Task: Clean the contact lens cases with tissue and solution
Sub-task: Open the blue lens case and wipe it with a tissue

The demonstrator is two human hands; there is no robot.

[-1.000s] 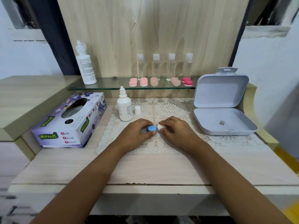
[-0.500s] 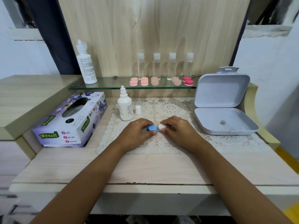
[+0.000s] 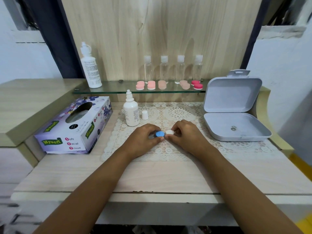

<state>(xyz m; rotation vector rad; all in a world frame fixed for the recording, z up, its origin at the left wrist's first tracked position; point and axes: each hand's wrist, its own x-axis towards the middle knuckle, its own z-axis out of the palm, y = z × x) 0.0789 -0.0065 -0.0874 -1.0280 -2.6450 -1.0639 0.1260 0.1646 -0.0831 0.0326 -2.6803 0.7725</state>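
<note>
lens case (image 3: 159,134) base: covered by left hand (image 3: 143,141) | bottle (image 3: 131,114) label: unreadable

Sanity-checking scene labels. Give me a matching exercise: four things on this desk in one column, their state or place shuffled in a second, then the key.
Things
1. blue lid
2. white lid
3. dropper bottle
4. grey box

States
A. standing uncapped on the lace mat
B. pinched by the right hand
C. open, lid tilted up, at the mat's right end
D. gripped by the left hand

Pairs: 1-D, 2-B, 3-A, 4-C.
</note>
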